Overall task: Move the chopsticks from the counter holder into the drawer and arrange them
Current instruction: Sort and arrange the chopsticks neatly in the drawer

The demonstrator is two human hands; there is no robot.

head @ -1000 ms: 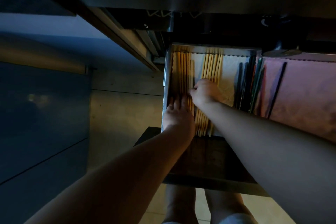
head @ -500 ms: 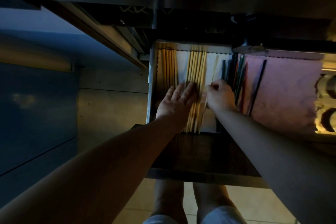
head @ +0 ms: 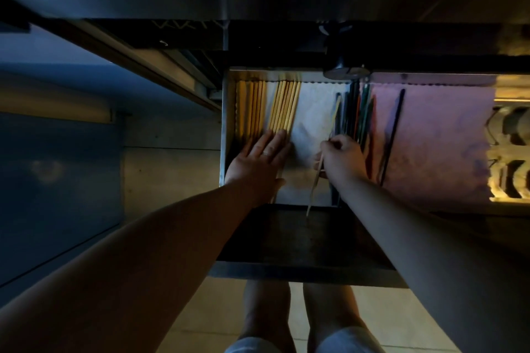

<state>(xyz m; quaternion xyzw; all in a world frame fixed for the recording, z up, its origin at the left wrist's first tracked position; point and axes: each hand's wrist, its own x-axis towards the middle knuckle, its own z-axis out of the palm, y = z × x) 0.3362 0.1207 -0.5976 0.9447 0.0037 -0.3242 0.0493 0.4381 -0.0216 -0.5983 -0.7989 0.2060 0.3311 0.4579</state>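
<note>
The drawer (head: 226,123) is pulled open below the counter. Two bundles of pale wooden chopsticks lie lengthwise on its white liner: one (head: 252,107) against the left wall, another (head: 285,104) just to its right. My left hand (head: 258,157) lies flat, fingers spread, on the near ends of both bundles. My right hand (head: 341,159) is pinched on a single wooden chopstick (head: 314,183), which slants from the drawer's front edge up toward the dark chopsticks (head: 351,112) in the middle. The counter holder is not in view.
A pink liner (head: 436,137) covers the drawer's right part, with one black chopstick (head: 393,132) on it. The dark front panel (head: 298,241) of the drawer juts toward me. A round knob (head: 345,70) hangs above the drawer's back. My legs stand below.
My right hand has drawn one wooden chopstick out of the second bundle and carried it right, toward the dark chopsticks. My left hand stays pressed on the wooden bundles.
</note>
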